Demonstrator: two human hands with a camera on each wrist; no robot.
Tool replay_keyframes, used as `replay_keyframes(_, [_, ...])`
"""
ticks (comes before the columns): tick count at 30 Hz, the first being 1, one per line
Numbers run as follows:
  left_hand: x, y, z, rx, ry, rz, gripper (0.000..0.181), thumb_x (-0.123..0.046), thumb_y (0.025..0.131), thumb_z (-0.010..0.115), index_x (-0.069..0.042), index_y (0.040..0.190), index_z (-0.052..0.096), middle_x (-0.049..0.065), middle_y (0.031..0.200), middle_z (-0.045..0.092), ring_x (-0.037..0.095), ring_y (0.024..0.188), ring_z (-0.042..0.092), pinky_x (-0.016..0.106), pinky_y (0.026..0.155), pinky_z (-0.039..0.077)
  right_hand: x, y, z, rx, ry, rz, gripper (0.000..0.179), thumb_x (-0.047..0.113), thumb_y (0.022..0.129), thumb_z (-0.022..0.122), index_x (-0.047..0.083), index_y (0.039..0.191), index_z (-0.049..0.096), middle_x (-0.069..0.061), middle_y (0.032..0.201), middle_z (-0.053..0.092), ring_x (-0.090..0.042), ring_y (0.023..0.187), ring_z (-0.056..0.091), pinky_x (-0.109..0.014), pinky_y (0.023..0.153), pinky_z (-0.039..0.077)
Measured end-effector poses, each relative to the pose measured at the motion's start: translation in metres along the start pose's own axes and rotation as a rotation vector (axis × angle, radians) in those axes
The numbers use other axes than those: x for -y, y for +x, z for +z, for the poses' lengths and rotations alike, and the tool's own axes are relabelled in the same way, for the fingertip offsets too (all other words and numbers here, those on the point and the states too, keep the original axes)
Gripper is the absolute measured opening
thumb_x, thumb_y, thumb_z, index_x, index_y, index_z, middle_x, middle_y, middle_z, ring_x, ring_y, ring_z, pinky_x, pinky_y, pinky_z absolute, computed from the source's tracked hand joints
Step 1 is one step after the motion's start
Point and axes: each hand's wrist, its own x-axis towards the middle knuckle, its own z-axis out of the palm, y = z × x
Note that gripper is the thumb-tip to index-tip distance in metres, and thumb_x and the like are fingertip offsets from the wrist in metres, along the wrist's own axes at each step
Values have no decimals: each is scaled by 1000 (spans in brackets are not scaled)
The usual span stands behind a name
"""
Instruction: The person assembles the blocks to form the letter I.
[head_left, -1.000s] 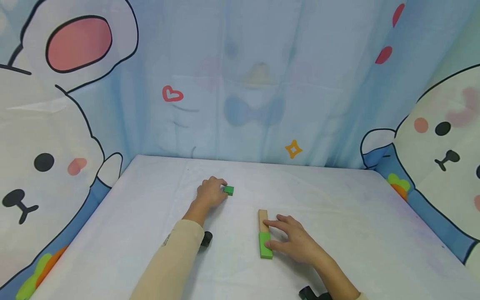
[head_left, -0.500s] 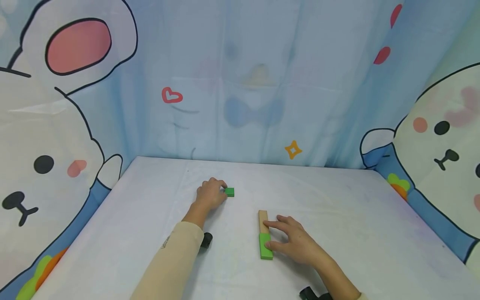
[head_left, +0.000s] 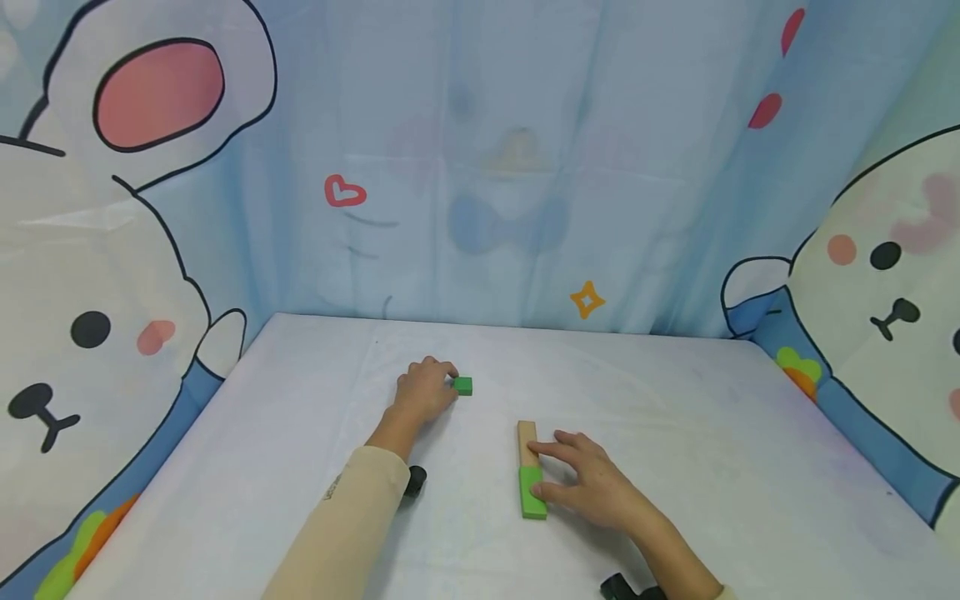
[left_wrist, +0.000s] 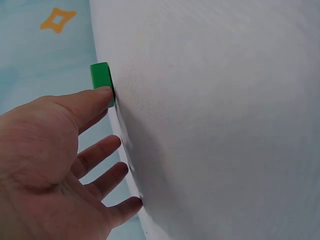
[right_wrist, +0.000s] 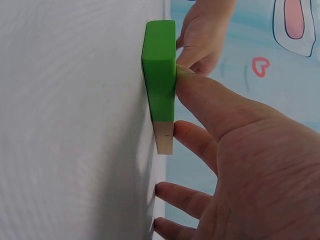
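In the head view a small dark green block lies toward the far side of the table. My left hand pinches its left end between thumb and index finger; the left wrist view shows the thumb pressed on the green block, the other fingers spread. Nearer the middle, a plain wooden block and a light green block lie end to end. My right hand rests beside them, thumb touching the green one and index finger touching the wooden one, fingers fairly straight.
A white cloth covers the table. Behind and at both sides hangs a blue curtain printed with cartoon animals. Dark wrist-worn devices sit under both wrists, including a black piece at the right.
The dark green block has shifted slightly to the right and straightened a little, with my left hand still pinching it. My right hand and the two blocks beside it stay in place.
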Motion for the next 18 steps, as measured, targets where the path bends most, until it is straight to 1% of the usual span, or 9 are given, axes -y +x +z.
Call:
replay_keyframes(4, [-3, 1, 2, -16, -30, 19, 31, -21, 100, 67, -15, 130, 69, 15, 139, 60, 39, 128, 54, 57, 105, 45, -1, 0, -1, -7, -3, -2, 63, 45, 87, 82, 25, 144, 63, -19, 161, 41, -51, 153, 23, -77, 114, 26])
replay_keyframes(12, [-7, 4, 8, -15, -87, 43, 32, -23, 100, 66, -17, 131, 69, 15, 141, 59, 41, 130, 53, 59, 106, 44, -2, 1, 0, -1, 12, -10, 64, 45, 87, 81, 23, 144, 63, -20, 160, 41, -52, 153, 23, -77, 113, 26])
replay_keyframes(18, [-14, 2, 7, -33, -153, 61, 32, -21, 100, 65, -17, 132, 69, 15, 143, 58, 41, 132, 53, 59, 105, 46, 0, 1, 0, -3, 3, -5, 63, 45, 87, 81, 23, 144, 63, -20, 160, 42, -52, 152, 25, -77, 113, 27])
